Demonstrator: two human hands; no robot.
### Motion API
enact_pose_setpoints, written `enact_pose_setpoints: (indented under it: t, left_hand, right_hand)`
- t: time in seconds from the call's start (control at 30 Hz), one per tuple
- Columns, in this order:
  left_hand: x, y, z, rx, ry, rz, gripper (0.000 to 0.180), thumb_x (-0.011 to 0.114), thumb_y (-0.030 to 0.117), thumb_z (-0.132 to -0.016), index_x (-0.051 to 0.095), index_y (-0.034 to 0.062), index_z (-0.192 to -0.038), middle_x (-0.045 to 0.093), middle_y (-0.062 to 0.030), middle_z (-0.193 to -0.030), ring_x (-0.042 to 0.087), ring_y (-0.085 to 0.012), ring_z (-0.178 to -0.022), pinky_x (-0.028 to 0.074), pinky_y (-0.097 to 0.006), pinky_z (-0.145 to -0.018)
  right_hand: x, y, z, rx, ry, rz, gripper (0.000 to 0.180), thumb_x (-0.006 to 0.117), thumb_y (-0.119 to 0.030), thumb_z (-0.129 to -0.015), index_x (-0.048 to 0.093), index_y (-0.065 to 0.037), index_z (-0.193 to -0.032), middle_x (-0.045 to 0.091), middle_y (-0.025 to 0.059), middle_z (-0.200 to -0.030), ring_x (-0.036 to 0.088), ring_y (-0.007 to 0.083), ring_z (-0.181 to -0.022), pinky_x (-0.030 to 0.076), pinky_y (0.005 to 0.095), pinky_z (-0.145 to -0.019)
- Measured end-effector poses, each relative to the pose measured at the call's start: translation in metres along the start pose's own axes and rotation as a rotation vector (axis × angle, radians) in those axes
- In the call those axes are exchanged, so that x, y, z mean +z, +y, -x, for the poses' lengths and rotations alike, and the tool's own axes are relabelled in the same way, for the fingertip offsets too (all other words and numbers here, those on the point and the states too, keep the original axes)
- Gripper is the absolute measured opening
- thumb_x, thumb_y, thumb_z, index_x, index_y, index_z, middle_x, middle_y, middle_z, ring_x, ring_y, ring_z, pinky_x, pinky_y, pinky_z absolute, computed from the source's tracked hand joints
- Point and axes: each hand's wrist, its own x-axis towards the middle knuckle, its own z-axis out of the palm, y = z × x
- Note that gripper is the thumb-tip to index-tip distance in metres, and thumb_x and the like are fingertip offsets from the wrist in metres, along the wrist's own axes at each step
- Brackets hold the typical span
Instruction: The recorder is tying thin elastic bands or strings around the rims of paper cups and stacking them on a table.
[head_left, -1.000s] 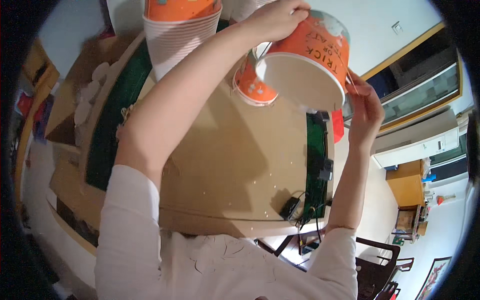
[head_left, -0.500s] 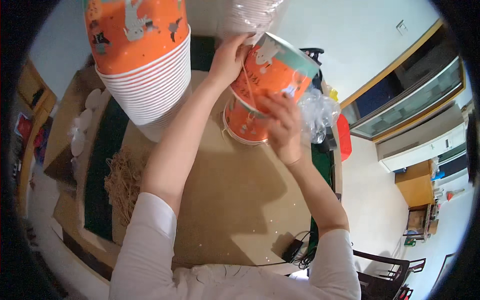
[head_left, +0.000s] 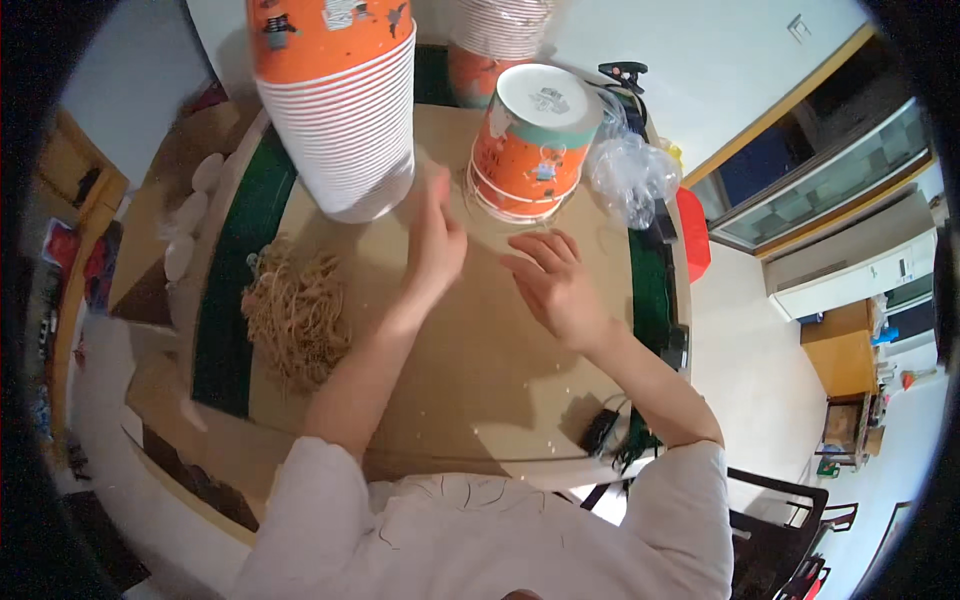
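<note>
An upside-down orange paper bucket (head_left: 530, 140) with a teal band stands on the brown cardboard-covered table (head_left: 480, 380), on top of other nested buckets. My left hand (head_left: 435, 245) hovers open just left of it, fingers spread, holding nothing. My right hand (head_left: 555, 285) is open below the bucket, palm down near the table. A tall stack of nested orange and white buckets (head_left: 340, 100) rises at the upper left. A heap of tan rubber bands (head_left: 295, 315) lies left of my left forearm.
Crumpled clear plastic wrap (head_left: 630, 170) lies right of the bucket. A second bucket stack (head_left: 495, 30) stands behind. A red object (head_left: 692, 235) sits at the table's right edge, black cables and a plug (head_left: 605, 430) near the front. White lids (head_left: 190, 215) lie at left.
The bucket I held with both hands has been set upside down on the table stack and let go. Both hands have drawn back toward me, open.
</note>
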Motion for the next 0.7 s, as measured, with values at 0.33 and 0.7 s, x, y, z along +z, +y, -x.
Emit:
enact_pose_setpoints:
  t: [0.33, 0.7]
  left_hand:
    - [-0.127, 0.03, 0.257, 0.136, -0.328, -0.418, 0.037, 0.06, -0.001, -0.076, 0.054, 0.0074, -0.112, 0.047, -0.0151, -0.121, 0.045, -0.0352, -0.114, 0.04, -0.045, -0.095]
    - [-0.125, 0.015, 0.29, 0.268, 0.003, -0.554, 0.017, 0.062, 0.003, -0.078, 0.057, 0.0058, -0.094, 0.057, -0.0125, -0.095, 0.056, -0.0328, -0.094, 0.048, -0.04, -0.08]
  right_hand:
    - [-0.077, -0.071, 0.115, 0.307, -0.347, -0.118, 0.021, 0.065, -0.01, -0.078, 0.065, -0.007, -0.099, 0.064, 0.0095, -0.103, 0.059, 0.029, -0.096, 0.048, 0.0378, -0.084]
    - [0.037, -0.187, 0.179, 0.207, -0.108, -0.065, 0.035, 0.06, -0.02, -0.086, 0.056, -0.007, -0.119, 0.051, 0.0136, -0.126, 0.043, 0.0349, -0.122, 0.034, 0.0489, -0.103]
